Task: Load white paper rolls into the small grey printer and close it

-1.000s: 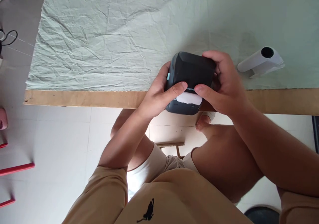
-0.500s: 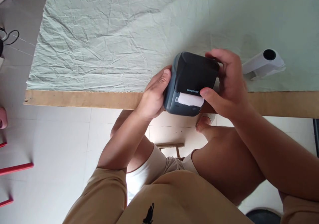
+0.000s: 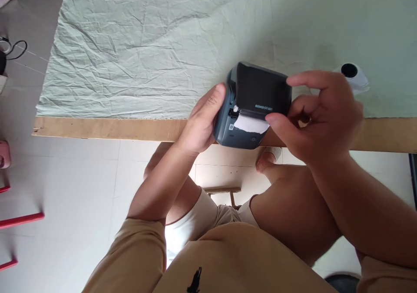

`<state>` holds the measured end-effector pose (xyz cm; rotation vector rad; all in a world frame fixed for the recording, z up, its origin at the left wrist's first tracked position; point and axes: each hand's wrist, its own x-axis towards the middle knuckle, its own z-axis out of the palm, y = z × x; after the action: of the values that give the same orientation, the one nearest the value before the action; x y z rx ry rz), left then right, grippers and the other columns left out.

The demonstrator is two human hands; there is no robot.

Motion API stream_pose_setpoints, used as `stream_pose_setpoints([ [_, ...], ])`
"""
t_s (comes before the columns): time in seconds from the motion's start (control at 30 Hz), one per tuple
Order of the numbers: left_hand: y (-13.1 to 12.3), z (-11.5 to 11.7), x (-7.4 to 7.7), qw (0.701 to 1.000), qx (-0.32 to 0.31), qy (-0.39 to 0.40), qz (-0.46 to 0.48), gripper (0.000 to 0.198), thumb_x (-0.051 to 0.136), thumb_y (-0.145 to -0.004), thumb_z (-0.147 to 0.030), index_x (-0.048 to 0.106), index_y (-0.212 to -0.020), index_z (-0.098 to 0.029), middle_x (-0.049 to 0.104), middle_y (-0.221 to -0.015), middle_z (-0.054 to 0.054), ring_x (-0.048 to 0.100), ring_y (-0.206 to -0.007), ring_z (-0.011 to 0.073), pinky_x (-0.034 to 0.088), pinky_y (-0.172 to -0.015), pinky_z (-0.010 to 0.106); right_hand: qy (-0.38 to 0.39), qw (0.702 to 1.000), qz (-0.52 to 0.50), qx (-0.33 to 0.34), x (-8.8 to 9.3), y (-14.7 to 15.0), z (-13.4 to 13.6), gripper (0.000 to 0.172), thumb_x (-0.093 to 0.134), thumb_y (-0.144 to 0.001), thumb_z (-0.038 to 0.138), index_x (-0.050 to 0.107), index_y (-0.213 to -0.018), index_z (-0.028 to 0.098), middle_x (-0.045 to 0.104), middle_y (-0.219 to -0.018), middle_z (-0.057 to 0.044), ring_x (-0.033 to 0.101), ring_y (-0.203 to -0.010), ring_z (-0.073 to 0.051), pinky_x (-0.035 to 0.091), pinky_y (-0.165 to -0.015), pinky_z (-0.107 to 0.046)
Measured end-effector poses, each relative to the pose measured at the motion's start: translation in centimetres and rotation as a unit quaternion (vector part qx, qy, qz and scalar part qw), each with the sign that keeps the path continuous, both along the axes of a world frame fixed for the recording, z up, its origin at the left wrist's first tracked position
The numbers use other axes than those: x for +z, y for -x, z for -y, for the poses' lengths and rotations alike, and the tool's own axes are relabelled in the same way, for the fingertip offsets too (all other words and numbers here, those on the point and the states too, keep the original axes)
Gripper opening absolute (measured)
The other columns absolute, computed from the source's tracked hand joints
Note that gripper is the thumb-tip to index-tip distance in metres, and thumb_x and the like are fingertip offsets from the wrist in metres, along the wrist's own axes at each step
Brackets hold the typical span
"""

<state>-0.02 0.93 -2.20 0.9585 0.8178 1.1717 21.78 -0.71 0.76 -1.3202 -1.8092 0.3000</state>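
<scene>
A small dark blue-grey label printer [image 3: 240, 137] is held at the table's front edge. Its black lid [image 3: 263, 87] stands partly raised, with a gap along the side and front. From under the lid's front a strip of white paper [image 3: 250, 123] sticks out. My left hand [image 3: 205, 119] grips the printer's left side, thumb on top; the other fingers are mostly hidden beneath. At the lid's right side is my right hand [image 3: 321, 110], with its thumb at the front corner and index fingertip at the far corner.
On the pale green cloth [image 3: 146, 50], a white paper roll [image 3: 356, 78] with a dark core lies partly behind my right hand. The table's bare wooden edge [image 3: 110, 129] runs in front. A wooden stool [image 3: 224, 190] and red bars [image 3: 21, 221] are below.
The printer's lid has come up from closed to partly raised. My right hand has shifted right, turning with the lid, while my left hand keeps its hold on the body.
</scene>
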Motion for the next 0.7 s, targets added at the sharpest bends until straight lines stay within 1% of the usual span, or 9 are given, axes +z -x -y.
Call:
stream_pose_setpoints([
  [0.07,0.3,0.1,0.0,1.0,-0.022,-0.007,-0.017,0.05,0.075,-0.105,-0.078,0.08,-0.114,-0.028,0.084,-0.107,0.004,0.085,-0.114,0.0289,0.068,-0.09,0.039,-0.026,0.998,-0.057,-0.011,0.3,0.9,0.2,0.018,0.076,-0.103,0.05,0.073,-0.106,0.033,0.057,-0.061,0.005,0.06,-0.053,-0.018,0.048,-0.051,-0.037],
  [0.1,0.4,0.1,0.0,0.999,-0.03,-0.005,-0.025,0.048,0.081,-0.102,-0.074,0.079,-0.116,-0.029,0.083,-0.107,0.004,0.085,-0.111,0.0289,0.067,-0.089,0.039,-0.052,0.994,-0.092,-0.013,0.4,1.2,0.2,0.02,0.075,-0.106,0.051,0.07,-0.101,0.032,0.058,-0.063,0.005,0.06,-0.05,-0.017,0.043,-0.047,-0.036],
  [0.17,0.6,0.1,-0.1,0.999,-0.034,0.0,-0.031,0.049,0.087,-0.096,-0.073,0.079,-0.116,-0.028,0.081,-0.104,0.004,0.083,-0.104,0.0287,0.065,-0.085,0.039,-0.1,0.984,-0.144,-0.014,0.5,1.6,-0.1,0.027,0.074,-0.108,0.057,0.066,-0.1,0.032,0.067,-0.076,0.003,0.071,-0.058,-0.018,0.041,-0.044,-0.035],
  [0.23,0.7,0.0,-0.1,0.999,-0.03,0.001,-0.034,0.052,0.086,-0.096,-0.074,0.078,-0.116,-0.027,0.08,-0.104,0.005,0.082,-0.104,0.0288,0.065,-0.085,0.04,-0.11,0.983,-0.146,-0.018,0.6,1.5,-0.6,0.03,0.071,-0.109,0.062,0.065,-0.104,0.033,0.076,-0.096,-0.002,0.082,-0.076,-0.023,0.047,-0.046,-0.035],
  [0.3,0.7,0.0,0.0,0.998,-0.034,-0.002,-0.043,0.053,0.085,-0.096,-0.075,0.079,-0.118,-0.027,0.08,-0.108,0.006,0.081,-0.108,0.0293,0.066,-0.088,0.04,-0.078,0.992,-0.093,-0.023,0.7,1.3,-0.8,0.024,0.067,-0.112,0.057,0.069,-0.106,0.034,0.082,-0.106,-0.004,0.084,-0.084,-0.024,0.056,-0.053,-0.039],
  [0.4,0.8,-0.1,-0.1,0.997,-0.054,-0.02,-0.058,0.056,0.087,-0.094,-0.078,0.079,-0.121,-0.029,0.081,-0.113,0.006,0.08,-0.114,0.0302,0.067,-0.094,0.04,-0.046,0.999,0.016,-0.021,1.1,1.1,-1.0,0.015,0.066,-0.112,0.039,0.076,-0.103,0.034,0.084,-0.096,-0.002,0.076,-0.072,-0.021,0.06,-0.065,-0.042],
  [0.5,1.0,-0.1,-0.1,0.995,-0.066,-0.039,-0.066,0.057,0.087,-0.094,-0.077,0.081,-0.123,-0.029,0.08,-0.113,0.005,0.078,-0.114,0.0294,0.067,-0.098,0.039,-0.04,0.994,0.101,0.011,1.4,0.8,-1.2,0.013,0.069,-0.105,0.029,0.081,-0.101,0.032,0.08,-0.081,0.0,0.071,-0.067,-0.022,0.049,-0.062,-0.04],
  [0.6,1.2,0.0,-0.1,0.994,-0.074,-0.047,-0.069,0.052,0.085,-0.098,-0.073,0.081,-0.123,-0.028,0.079,-0.113,0.004,0.078,-0.112,0.0279,0.066,-0.097,0.039,-0.003,0.985,0.167,0.048,1.4,0.2,-1.5,0.011,0.072,-0.102,0.034,0.083,-0.105,0.031,0.078,-0.077,0.0,0.066,-0.064,-0.022,0.034,-0.058,-0.038],
  [0.7,1.2,0.1,-0.1,0.993,-0.074,-0.053,-0.076,0.057,0.086,-0.096,-0.075,0.08,-0.128,-0.028,0.082,-0.121,0.006,0.079,-0.125,0.0318,0.067,-0.105,0.042,0.035,0.981,0.162,0.102,1.5,-0.4,-1.5,0.021,0.076,-0.099,0.044,0.082,-0.116,0.033,0.081,-0.084,0.001,0.066,-0.062,-0.021,0.036,-0.058,-0.038],
])
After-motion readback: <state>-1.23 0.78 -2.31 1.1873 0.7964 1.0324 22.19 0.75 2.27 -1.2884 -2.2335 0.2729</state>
